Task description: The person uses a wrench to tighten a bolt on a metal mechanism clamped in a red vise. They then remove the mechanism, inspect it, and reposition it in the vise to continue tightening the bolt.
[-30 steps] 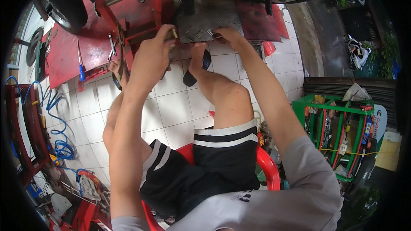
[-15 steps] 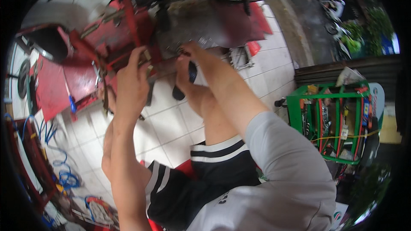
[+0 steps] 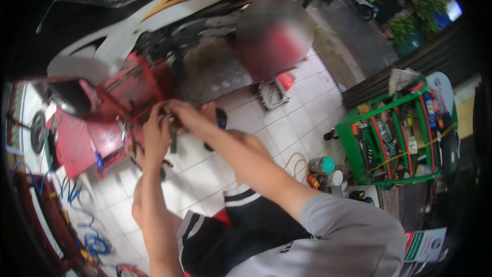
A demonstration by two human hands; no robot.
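My left hand (image 3: 155, 136) and my right hand (image 3: 185, 114) meet at a small metal part (image 3: 172, 132) under the red motorcycle lift (image 3: 134, 86). Both hands have their fingers closed around that part, close to the lift's red frame. A white, red and black motorcycle (image 3: 169, 15) stands on the lift above them. My knee with a black sandal (image 3: 220, 119) shows just behind my right forearm. What exactly the fingers pinch is blurred.
A green rack (image 3: 397, 133) with tools and bottles stands at the right, cans (image 3: 324, 170) on the floor beside it. A blue hose (image 3: 77, 210) lies coiled at the left near a red stand. A small grey tray (image 3: 272, 94) sits on the white tiles.
The view has swung up and to the right, so the lift and my hands sit lower left in the picture. Both hands stay together on the part under the lift.
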